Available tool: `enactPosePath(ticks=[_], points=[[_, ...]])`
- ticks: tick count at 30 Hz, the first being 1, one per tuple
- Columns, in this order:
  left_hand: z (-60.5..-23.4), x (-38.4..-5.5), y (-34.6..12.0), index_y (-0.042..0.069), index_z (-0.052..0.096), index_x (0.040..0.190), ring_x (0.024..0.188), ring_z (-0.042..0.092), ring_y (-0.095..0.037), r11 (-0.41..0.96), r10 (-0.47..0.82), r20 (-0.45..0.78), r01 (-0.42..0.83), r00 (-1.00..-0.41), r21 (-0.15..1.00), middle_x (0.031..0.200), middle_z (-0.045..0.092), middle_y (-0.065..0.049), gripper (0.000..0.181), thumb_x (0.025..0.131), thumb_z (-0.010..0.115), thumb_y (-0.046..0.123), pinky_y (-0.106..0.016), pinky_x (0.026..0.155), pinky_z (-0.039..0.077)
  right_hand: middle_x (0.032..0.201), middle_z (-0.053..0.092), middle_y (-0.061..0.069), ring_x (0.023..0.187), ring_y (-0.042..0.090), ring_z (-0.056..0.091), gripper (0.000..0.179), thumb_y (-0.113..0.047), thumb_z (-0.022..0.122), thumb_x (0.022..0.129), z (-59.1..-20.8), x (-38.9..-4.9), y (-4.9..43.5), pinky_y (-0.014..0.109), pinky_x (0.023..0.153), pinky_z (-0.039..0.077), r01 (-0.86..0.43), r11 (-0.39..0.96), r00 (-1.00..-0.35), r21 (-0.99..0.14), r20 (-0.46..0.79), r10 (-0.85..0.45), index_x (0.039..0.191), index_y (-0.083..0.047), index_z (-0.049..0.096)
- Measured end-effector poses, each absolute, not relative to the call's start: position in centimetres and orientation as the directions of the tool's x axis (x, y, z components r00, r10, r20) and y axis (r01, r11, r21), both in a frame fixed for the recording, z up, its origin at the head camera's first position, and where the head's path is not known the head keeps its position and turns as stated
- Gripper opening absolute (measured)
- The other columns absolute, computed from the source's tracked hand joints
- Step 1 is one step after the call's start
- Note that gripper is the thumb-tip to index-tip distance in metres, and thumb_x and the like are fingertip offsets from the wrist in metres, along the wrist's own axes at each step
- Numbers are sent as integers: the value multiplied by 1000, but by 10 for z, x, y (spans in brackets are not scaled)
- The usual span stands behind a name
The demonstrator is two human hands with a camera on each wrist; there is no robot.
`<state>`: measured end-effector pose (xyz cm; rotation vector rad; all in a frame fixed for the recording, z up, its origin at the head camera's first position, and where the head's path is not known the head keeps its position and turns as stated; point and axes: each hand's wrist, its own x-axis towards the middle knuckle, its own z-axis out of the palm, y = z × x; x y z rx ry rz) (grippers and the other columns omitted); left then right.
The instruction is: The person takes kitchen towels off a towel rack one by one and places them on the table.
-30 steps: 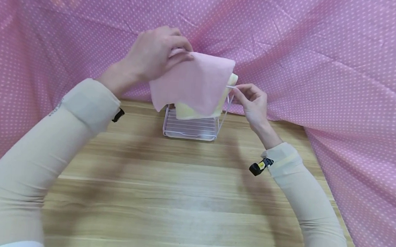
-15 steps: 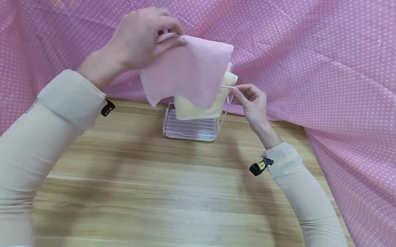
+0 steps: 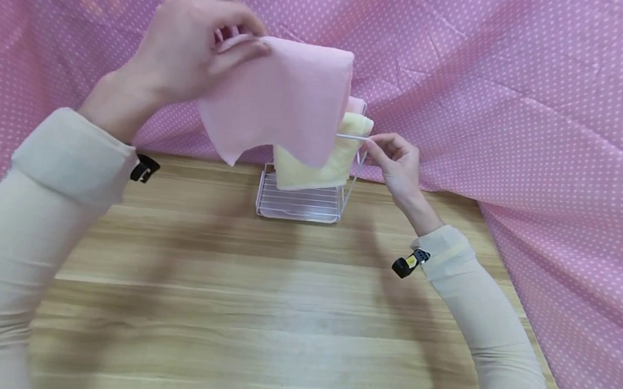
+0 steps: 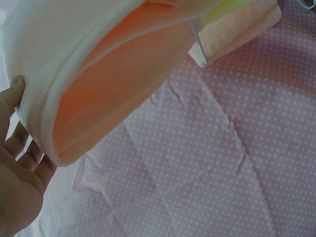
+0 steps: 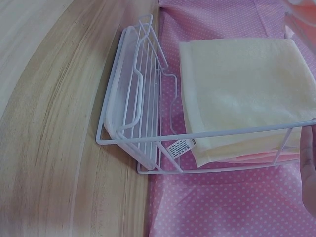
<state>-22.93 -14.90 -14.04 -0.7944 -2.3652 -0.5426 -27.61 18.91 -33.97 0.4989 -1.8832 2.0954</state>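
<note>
Head view shows us the left hand [image 3: 186, 47] pinching a pink cloth [image 3: 294, 98] aloft. The right hand [image 3: 400, 163] pinches the white rack [image 3: 299, 205], we judge, to steady it.

White printed label [image 5: 180, 147] on yellow towel [image 5: 247, 84], lettering illegible

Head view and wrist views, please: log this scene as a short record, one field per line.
Left grip: pinches the pink cloth at its top edge
Right grip: pinches the white wire rack near its top
Yellow cloth: hangs on the rack, partly behind the pink one in head view
Second pink cloth: behind the yellow cloth, mostly hidden
Table: wooden, rack standing on it
Backdrop: pink with white dots
</note>
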Motion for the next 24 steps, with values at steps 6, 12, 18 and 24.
enactPosePath(ticks=[6,12,18,24], points=[[-137,-223,-163,4,78,106,81,40,22,743,395,665,646,-634,175,104,77,-13,27,100,74,31,-6,76,36,85,78,-1,73,9,72,20,0,73,97,-342,-278,189,23,72,65,-431,-114,-900,-895,436,-24,93,-19,76],[-142,-218,-177,2,78,103,82,37,27,742,390,691,652,-609,156,99,76,-16,26,99,76,28,-2,76,34,85,77,-1,73,9,72,21,2,71,97,-340,-278,190,24,73,65,-434,-120,-898,-893,439,-20,93,-18,76],[-158,-209,-195,-1,77,105,84,35,25,725,388,715,671,-582,153,98,73,-21,24,99,75,23,-5,76,31,86,77,0,75,9,73,12,-5,76,96,-341,-277,191,27,75,66,-432,-112,-899,-895,437,-22,94,-17,76],[-180,-195,-211,-1,76,107,85,36,22,726,387,713,670,-584,154,98,72,-21,21,99,74,18,-11,74,32,87,78,4,74,10,73,12,-5,77,95,-341,-277,191,26,75,65,-420,-126,-905,-899,426,-23,93,-17,76]])
